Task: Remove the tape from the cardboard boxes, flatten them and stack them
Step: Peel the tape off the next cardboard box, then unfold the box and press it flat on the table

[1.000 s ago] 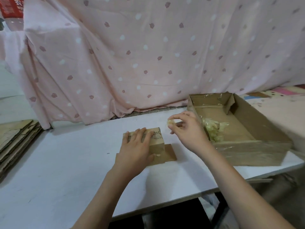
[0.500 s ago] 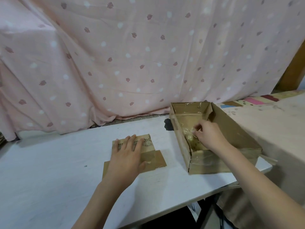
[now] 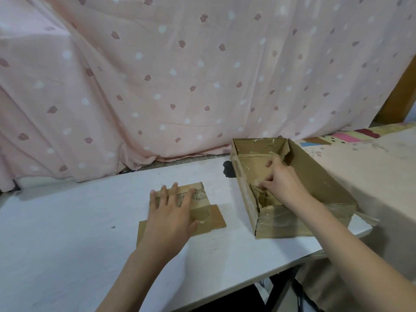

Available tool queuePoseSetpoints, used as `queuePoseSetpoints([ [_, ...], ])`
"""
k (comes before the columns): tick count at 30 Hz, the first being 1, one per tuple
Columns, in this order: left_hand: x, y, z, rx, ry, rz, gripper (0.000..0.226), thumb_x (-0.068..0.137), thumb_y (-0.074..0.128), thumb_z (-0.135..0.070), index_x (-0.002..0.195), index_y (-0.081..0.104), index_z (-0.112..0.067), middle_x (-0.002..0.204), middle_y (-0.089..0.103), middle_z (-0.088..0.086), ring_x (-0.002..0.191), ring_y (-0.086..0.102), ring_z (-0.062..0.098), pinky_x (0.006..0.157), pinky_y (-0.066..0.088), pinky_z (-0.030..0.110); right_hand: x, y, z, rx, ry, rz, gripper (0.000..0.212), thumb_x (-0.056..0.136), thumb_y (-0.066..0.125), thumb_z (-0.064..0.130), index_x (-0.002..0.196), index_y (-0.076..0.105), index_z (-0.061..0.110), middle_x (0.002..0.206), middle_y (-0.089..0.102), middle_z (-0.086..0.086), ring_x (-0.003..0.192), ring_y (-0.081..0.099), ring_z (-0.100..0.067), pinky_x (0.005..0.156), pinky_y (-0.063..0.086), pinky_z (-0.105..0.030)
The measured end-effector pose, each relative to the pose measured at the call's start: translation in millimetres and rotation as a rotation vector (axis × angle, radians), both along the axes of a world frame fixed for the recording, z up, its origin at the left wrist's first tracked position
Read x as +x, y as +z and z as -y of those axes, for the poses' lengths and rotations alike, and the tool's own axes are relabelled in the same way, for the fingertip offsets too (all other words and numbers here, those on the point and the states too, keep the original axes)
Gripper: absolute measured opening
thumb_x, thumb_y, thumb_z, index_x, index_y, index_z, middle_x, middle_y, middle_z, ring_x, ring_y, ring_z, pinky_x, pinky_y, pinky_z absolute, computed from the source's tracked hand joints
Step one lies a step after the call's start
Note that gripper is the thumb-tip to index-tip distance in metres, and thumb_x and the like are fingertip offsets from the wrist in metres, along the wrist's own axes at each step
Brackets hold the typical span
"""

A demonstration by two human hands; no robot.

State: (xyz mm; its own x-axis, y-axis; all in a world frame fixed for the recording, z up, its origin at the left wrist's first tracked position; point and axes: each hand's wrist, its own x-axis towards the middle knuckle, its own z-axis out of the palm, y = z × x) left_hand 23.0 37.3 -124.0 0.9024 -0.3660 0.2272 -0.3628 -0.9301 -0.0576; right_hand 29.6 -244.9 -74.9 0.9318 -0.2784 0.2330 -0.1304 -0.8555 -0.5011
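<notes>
A small flattened cardboard box (image 3: 213,218) lies on the white table (image 3: 67,233). My left hand (image 3: 173,212) presses flat on it with the fingers spread. To the right stands an open, tape-covered cardboard box (image 3: 319,176) at the table's right end. My right hand (image 3: 283,183) reaches down inside it, and its curled fingertips pinch a crumpled wad of clear tape (image 3: 258,195) near the box's left wall. Glossy tape covers that box's front wall.
A pink dotted curtain (image 3: 180,75) hangs along the table's far edge. A cloth-covered surface (image 3: 382,165) adjoins the table on the right, with a wooden post (image 3: 400,95) behind it. The table's front edge runs diagonally below my arms.
My right hand carried the tape wad from above the flattened box into the open box and moved deeper into it. The view swung right. My left hand stayed flat on the cardboard.
</notes>
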Motion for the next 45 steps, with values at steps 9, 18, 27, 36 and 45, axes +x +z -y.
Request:
queuePoseSetpoints([
  [9,-3,16,0,-0.015,0.102,-0.117,0.068,0.100,0.035,-0.055,0.158,0.006,-0.032,0.164,0.006,0.015,0.150,0.006,0.036,0.122,0.001,0.052,0,7,6,-0.163,-0.134,-0.035,0.052,0.080,0.056,0.072,0.083,0.065,0.021,0.083,0.067,0.004,0.093,0.060,-0.023,0.085,0.025,-0.037],
  [18,5,44,-10,-0.171,0.311,-0.255,0.043,0.107,0.017,-0.038,0.142,0.041,-0.038,0.126,0.047,0.008,0.124,0.039,0.032,0.102,0.028,0.044,-35,15,-92,0.334,0.009,0.155,0.028,0.098,0.056,0.034,0.085,0.066,0.010,0.074,0.069,-0.003,0.071,0.064,-0.025,0.072,0.053,-0.036],
  [27,-5,70,-39,-0.428,0.260,-0.295,0.025,0.103,0.046,-0.038,0.111,0.067,-0.028,0.112,0.066,0.009,0.106,0.060,0.031,0.078,0.043,0.031,-46,16,-177,0.785,0.257,-0.494,0.043,0.096,0.049,0.062,0.093,0.057,0.019,0.099,0.068,-0.008,0.081,0.073,-0.037,0.083,0.060,-0.053],
  [36,-3,79,-67,-0.710,0.268,-0.135,0.027,0.093,0.040,-0.013,0.104,0.065,-0.010,0.083,0.065,0.014,0.063,0.055,0.026,0.052,0.045,0.030,-21,17,-203,0.706,0.252,-0.343,0.016,0.096,0.063,0.029,0.102,0.060,0.014,0.085,0.064,-0.003,0.070,0.060,-0.017,0.052,0.047,-0.023],
  [45,-14,88,-100,-0.524,0.178,-0.012,0.097,0.081,0.069,-0.009,0.156,0.011,-0.032,0.156,0.027,0.003,0.140,0.028,0.028,0.105,0.038,0.034,-13,32,-193,0.597,0.402,-0.032,0.023,0.104,0.048,0.030,0.101,0.070,0.025,0.090,0.063,0.006,0.085,0.054,-0.017,0.073,0.041,-0.028],
])
